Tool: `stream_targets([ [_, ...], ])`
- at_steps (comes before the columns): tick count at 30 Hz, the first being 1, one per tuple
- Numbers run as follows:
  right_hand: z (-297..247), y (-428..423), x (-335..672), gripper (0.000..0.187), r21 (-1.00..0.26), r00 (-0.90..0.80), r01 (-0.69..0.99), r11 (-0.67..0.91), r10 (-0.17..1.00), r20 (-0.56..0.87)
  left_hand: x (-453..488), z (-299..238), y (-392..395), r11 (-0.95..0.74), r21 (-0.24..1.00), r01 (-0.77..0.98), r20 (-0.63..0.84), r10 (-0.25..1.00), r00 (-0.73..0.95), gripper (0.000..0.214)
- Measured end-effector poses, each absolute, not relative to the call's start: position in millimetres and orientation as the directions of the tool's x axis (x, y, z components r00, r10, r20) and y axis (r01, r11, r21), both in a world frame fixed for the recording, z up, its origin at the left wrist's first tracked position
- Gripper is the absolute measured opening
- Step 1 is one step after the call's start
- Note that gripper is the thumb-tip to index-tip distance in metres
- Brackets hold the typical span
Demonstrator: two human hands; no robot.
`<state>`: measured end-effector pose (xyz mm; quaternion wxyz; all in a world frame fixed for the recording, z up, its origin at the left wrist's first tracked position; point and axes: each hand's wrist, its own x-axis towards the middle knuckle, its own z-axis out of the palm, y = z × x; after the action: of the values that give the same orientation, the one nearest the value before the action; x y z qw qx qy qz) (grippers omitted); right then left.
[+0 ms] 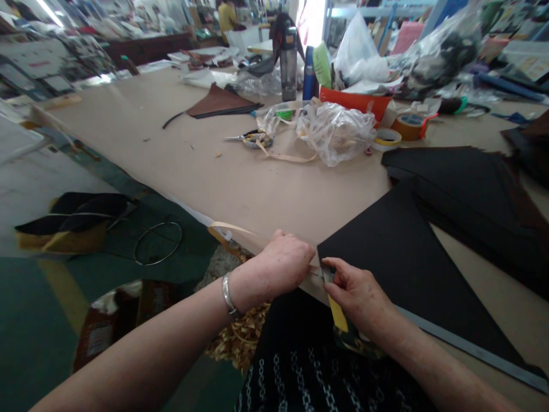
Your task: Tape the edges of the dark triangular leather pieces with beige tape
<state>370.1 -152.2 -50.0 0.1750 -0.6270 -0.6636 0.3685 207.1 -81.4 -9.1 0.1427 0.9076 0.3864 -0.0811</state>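
Paper-covered bench (pixel 240 189) edge: left hand (pixel 283 263) curled, grip hidden; right hand (pixel 358 294) pinching a yellow-handled knife (pixel 337 313) beside a black sheet (pixel 398 274); a slip could nick the left hand.

A person sits at the edge of the worktop (pixel 214 189), which is covered in tan paper. Their left hand (pixel 285 264), with a silver bangle (pixel 229 294) on the wrist, curls over the paper edge. Just beside it, the right hand (pixel 360 297) grips a yellow-handled cutter (pixel 337 313), close against the corner of a black sheet (pixel 407 269). A steel ruler (pixel 472 349) lies along that sheet's lower edge. Farther off sit scissors (pixel 251 137), a crumpled plastic bag (pixel 334 134) and a roll of tape (pixel 407 127).
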Motion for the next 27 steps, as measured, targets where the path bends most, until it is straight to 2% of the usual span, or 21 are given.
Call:
stream_targets([
  [3, -49.2, -152.2, 370.3, 0.036, -0.665, -0.169, 0.747, -0.025, 0.959, -0.226, 207.5, -11.0, -86.3, -0.657, 0.213, 0.723, -0.266, 0.673, 0.69, 0.011],
  [5, -51.7, -152.1, 371.9, 0.033, -0.646, -0.183, 0.763, -0.011, 0.955, -0.232, 207.1, -11.8, -94.1, -0.665, 0.276, 0.693, -0.254, 0.645, 0.721, 0.008],
  [7, -55.6, -151.0, 372.7, 0.033, -0.642, -0.196, 0.766, -0.022, 0.944, -0.265, 205.8, -10.1, -104.7, -0.654, 0.442, 0.614, -0.204, 0.593, 0.779, 0.009],
  [10, -58.7, -149.4, 370.4, 0.04, -0.655, -0.23, 0.755, -0.031, 0.923, -0.309, 200.7, -1.8, -121.3, -0.517, 0.737, 0.436, -0.093, 0.561, 0.823, 0.016],
  [12, -55.7, -150.8, 370.5, 0.048, -0.688, -0.239, 0.725, -0.042, 0.921, -0.309, 193.5, 5.3, -129.5, -0.405, 0.832, 0.38, -0.076, 0.595, 0.8, 0.018],
  [15, -42.9, -158.9, 387.2, 0.053, -0.757, -0.197, 0.646, -0.102, 0.935, -0.294, 175.3, 14.1, -135.7, -0.212, 0.896, 0.39, -0.154, 0.676, 0.72, 0.017],
  [18, -26.5, -169.7, 431.6, 0.035, -0.834, -0.122, 0.51, -0.212, 0.942, -0.314, 150.4, 16.9, -133.1, 0.04, 0.956, 0.29, -0.215, 0.768, 0.603, 0.02],
  [21, -15.7, -174.0, 490.8, 0.03, -0.877, 0.023, 0.397, -0.271, 0.958, -0.285, 130.3, 12.7, -121.1, 0.104, 0.971, 0.217, -0.201, 0.846, 0.494, 0.024],
  [24, -17.6, -168.4, 543.5, 0.031, -0.83, 0.155, 0.511, -0.222, 0.974, -0.165, 128.1, 9.5, -107.5, 0.033, 0.98, 0.196, -0.115, 0.899, 0.423, 0.025],
  [27, -31.3, -164.5, 577.1, 0.033, -0.649, 0.17, 0.732, -0.206, 0.978, -0.119, 141.8, 18.4, -101.5, -0.051, 0.99, 0.135, 0.004, 0.944, 0.329, 0.019],
])
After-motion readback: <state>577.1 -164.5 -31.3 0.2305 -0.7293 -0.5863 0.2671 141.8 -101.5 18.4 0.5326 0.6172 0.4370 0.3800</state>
